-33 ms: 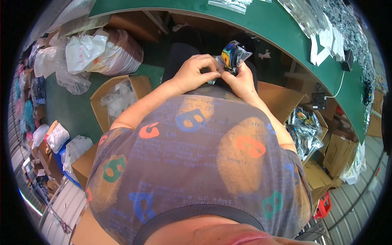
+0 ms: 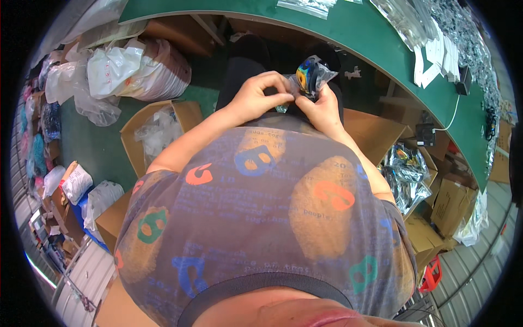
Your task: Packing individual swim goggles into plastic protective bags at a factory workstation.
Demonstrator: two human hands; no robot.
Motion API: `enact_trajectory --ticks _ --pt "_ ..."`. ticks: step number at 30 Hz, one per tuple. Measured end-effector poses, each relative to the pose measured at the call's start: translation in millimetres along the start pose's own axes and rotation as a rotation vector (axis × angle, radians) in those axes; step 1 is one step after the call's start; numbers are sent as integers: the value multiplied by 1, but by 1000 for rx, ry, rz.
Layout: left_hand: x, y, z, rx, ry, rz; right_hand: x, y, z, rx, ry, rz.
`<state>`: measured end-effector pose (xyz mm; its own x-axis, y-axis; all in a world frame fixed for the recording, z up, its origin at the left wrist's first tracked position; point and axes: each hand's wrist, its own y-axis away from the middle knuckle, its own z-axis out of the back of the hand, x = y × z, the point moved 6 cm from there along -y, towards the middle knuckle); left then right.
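Above my lap is a small clear plastic bag [image 2: 325, 73] with a dark item [image 2: 308, 76] inside that has a shiny yellow, orange and blue sheen. It looks like mirrored eyewear, but its exact kind does not show. My right hand [image 2: 322, 110] is closed round the bag's lower end, the thumb pointing toward my left hand. My left hand [image 2: 261, 97] has thumb and forefinger pinched together at the bag's left edge. The fingertips of both hands nearly meet there, and the item's lower part is hidden behind them.
A curved green table [image 2: 376, 52] runs ahead and to the right, with white cards [image 2: 436, 60] and clear packets on it. An open carton of silvery packets [image 2: 406, 171] stands by my right arm. To the left are a carton [image 2: 188, 117] with plastic bags and a stuffed white sack [image 2: 158, 73].
The bagged item has tilted and shifted very slightly between my hands. My left fingers have moved by a hair; both hands keep their grip.
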<state>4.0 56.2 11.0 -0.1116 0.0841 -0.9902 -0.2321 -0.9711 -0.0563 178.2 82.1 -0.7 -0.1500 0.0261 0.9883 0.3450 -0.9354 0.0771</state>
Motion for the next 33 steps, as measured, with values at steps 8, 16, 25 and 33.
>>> enact_trajectory --ticks 8,16,25,33 --pt "55 20 12 -277 266 488 1 1 7 -126 56 24" --pt "72 8 11 -276 352 486 -6 -3 4 82 194 -323" --pt "33 -19 3 -234 -188 151 40 14 7 348 1006 422" --pt "-3 -11 -8 -114 -336 14 18 5 9 441 1181 328"
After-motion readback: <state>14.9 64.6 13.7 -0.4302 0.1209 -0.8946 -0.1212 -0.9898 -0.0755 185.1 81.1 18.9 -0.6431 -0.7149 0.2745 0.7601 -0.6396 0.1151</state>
